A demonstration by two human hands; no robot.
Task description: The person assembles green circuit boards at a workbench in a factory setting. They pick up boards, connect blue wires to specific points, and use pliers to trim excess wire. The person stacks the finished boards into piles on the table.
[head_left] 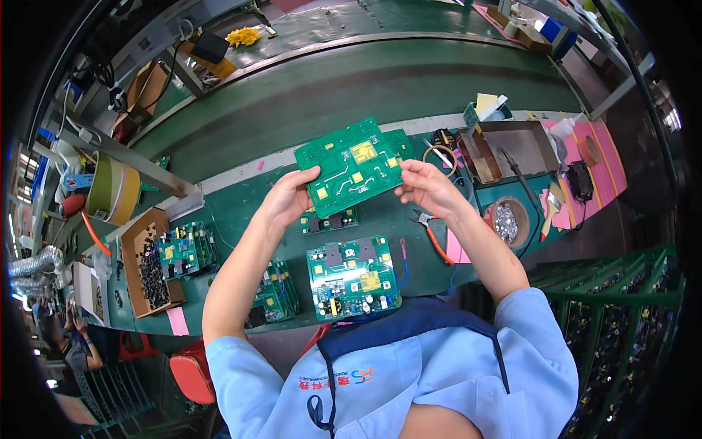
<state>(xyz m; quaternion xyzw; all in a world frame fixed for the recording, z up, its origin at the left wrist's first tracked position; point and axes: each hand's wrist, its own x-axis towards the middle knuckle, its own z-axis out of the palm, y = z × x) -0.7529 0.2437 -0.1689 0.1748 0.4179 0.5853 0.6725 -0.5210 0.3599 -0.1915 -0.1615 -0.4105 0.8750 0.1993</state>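
A green circuit board (340, 164) is raised above the bench, tilted, its face with solder traces and yellow patches turned up. My left hand (290, 194) grips its left edge, thumb on top. At its right edge my right hand (428, 186) has its fingers closed on the corner. Below, nearer to me, a populated circuit board (353, 274) lies on the bench with black blocks, capacitors and a blue wire. Part of another board (329, 222) shows under the raised one. Cutters with orange handles (433, 234) lie beside my right forearm.
On the left, a cardboard box (175, 289) holds small black parts, with stacked boards (194, 249) at its edge. To the right are a metal tray (515, 146), a soldering iron (515, 167), a round tin (504, 222) and a brush (553, 208). Green racks (607, 293) stand at lower right.
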